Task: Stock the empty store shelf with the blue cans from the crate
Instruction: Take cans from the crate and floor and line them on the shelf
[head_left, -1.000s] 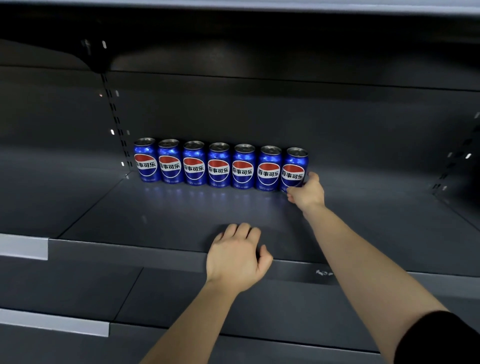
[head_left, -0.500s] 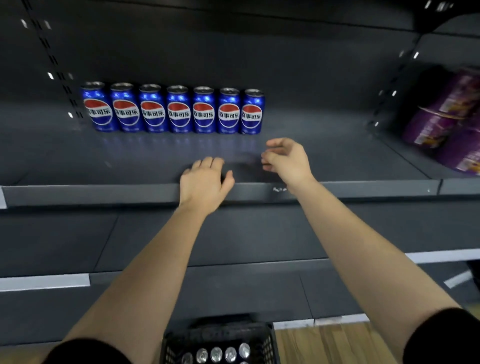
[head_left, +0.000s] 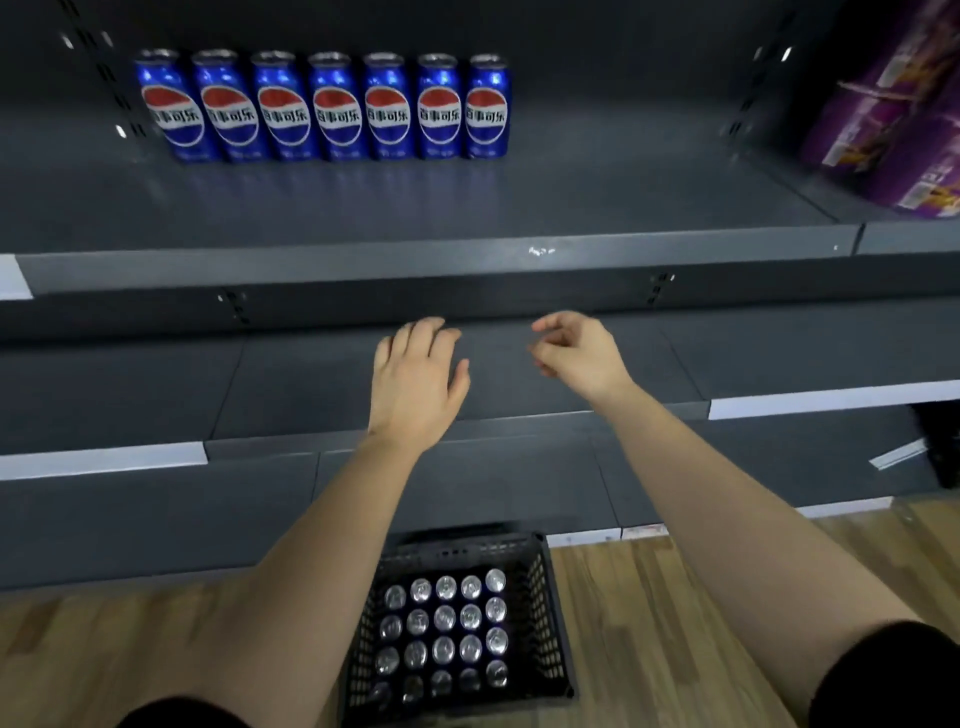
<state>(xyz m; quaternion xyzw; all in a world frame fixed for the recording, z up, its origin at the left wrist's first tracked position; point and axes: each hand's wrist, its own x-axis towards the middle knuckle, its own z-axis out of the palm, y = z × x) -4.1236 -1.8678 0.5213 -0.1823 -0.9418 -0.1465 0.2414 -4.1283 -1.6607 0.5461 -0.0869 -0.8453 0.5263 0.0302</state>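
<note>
Seven blue cans (head_left: 337, 109) upright in a tight row, upper left of frame, at back of dark shelf (head_left: 623, 197). Black crate (head_left: 551, 623) at bottom centre on wood floor (head_left: 675, 623), filled with can tops (head_left: 445, 618) in rows. Left hand (head_left: 415, 384) at centre, fingers straight, empty. Right hand (head_left: 579, 356) just beside it, apart, fingers loosely curled, nothing held. Purple packs (head_left: 893, 114) upper right.

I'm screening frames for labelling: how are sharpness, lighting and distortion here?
Head view: blue cans and purple packs look slightly blurred; the shelf edge bows slightly from the wide lens; can tops in the crate glint; lighting is dim.
</note>
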